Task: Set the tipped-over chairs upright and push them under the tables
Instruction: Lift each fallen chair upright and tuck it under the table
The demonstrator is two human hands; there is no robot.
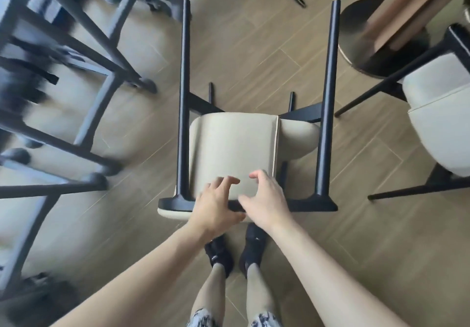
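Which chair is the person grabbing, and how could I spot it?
Look at the wooden floor right in front of the person's feet. The chair lies there with two long black legs pointing away, and the left hand and right hand are on its near edge. Unlike the chairs beside it, its cream seat faces the camera.

Bare wooden plank floor (254, 54) free between tipped beige chair's two long black legs (183, 97); grey metal frames (84, 46) crowd left, round dark table base (381, 46) and second beige chair (437, 113) block right.
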